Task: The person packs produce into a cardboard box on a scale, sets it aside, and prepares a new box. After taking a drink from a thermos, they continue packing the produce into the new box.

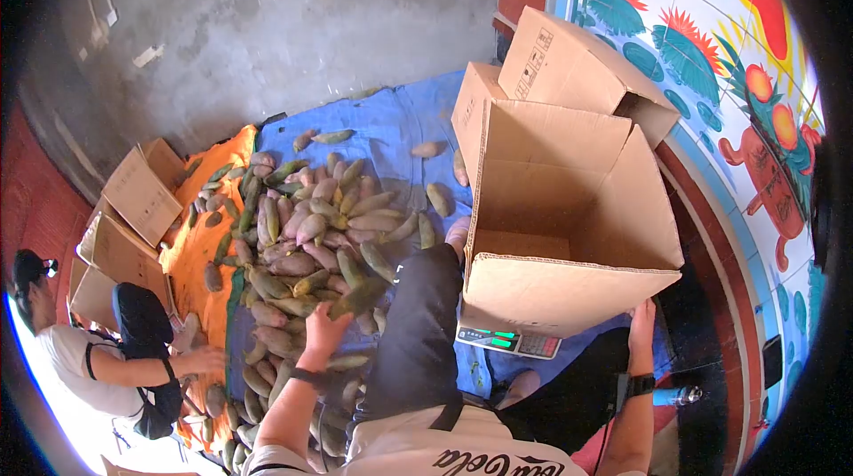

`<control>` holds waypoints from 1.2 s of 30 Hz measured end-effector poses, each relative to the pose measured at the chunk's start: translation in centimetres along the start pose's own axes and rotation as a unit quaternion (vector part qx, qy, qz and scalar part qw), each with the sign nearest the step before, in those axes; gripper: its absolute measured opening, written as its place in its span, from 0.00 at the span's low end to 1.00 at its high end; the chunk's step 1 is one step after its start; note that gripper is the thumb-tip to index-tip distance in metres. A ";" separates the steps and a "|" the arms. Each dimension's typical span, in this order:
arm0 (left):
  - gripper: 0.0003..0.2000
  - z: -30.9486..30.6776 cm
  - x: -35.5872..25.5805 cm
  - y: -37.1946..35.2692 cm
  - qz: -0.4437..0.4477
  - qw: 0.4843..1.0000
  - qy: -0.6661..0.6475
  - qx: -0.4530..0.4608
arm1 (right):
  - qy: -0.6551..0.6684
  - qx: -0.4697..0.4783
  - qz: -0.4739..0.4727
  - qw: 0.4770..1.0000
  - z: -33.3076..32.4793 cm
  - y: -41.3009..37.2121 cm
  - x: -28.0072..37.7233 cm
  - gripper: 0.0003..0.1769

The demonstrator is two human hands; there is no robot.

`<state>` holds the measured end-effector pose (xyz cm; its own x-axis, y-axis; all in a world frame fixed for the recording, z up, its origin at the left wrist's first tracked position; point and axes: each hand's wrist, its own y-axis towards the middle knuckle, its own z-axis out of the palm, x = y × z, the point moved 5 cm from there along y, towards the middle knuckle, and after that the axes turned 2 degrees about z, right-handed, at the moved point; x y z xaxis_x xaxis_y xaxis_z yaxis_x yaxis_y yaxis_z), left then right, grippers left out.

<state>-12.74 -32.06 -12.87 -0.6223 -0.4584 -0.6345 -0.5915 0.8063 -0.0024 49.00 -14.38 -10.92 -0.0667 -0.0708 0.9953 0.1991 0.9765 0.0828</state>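
Observation:
In the head view my left hand [327,329] is closed around one end of a long dark-green vegetable [362,296], held just over the pile. The pile of long vegetables [311,227], green and pinkish, spreads under and beyond it; their exact kind is not clear. My right hand [641,323] grips the lower right corner of an open cardboard box [569,291], its fingers partly hidden. Nothing shows inside the box, whose floor is partly visible. It sits on a digital scale [508,342] with lit green displays, between my legs.
Another person [98,369] crouches at the left by cardboard boxes [124,272], one arm reaching toward the pile. Blue [400,121] and orange [200,245] sheets cover the floor. More boxes [569,59] stand behind mine. A bottle [680,396] lies at right, near the painted wall [702,59].

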 end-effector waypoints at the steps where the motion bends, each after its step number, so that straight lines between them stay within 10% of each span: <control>1: 0.25 -1.6 -2.4 0.2 0.052 0.997 -0.012 -0.048 | -0.007 -0.003 -0.001 1.000 -0.1 0.1 -0.3 0.20; 11: 0.24 -9.4 -23.7 -1.8 0.311 0.901 -0.284 -0.103 | -0.001 -0.004 -0.009 1.000 0.5 -0.2 0.7 0.22; 24: 0.25 -3.3 -36.9 -2.7 0.558 0.819 -0.129 0.024 | -0.017 0.000 -0.046 0.999 0.2 0.2 0.0 0.22; 36: 0.17 -0.8 -37.6 -2.2 0.499 0.858 -0.019 0.120 | -0.054 -0.012 0.016 0.998 -0.6 0.3 -1.1 0.21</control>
<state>11.51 -16.87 11.62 -0.7381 0.5144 -0.4365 0.3522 0.8456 0.4011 49.72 -14.14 -12.00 -0.1650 -0.0150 0.9862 0.2268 0.9725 0.0527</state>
